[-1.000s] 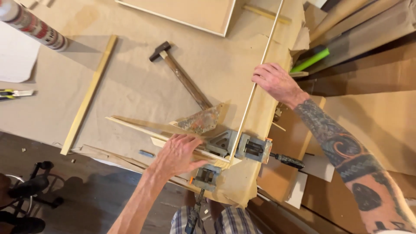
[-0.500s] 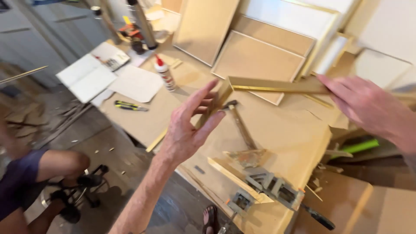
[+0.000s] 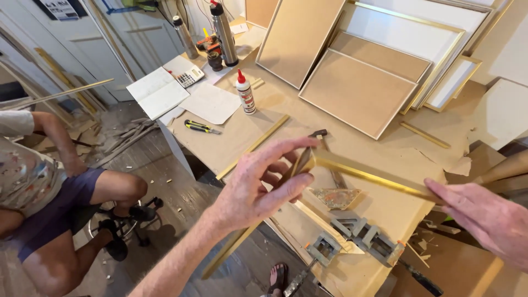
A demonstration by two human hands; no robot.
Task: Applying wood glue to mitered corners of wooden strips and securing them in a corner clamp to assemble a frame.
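L hand (image 3: 258, 190) pinches gold moulding strip (image 3: 374, 177) at its mitred end, R hand (image 3: 487, 217) grip clamped on far end, above corner clamp (image 3: 352, 239) on bench (image 3: 385, 137).

Paper-covered workbench (image 3: 385, 137): frames (image 3: 357, 91), glue bottle (image 3: 245, 92), clamps (image 3: 357, 239)

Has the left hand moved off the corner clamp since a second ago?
Yes. The left hand has lifted up and away from the corner clamp, and now has a grip on the gold frame moulding above the table.
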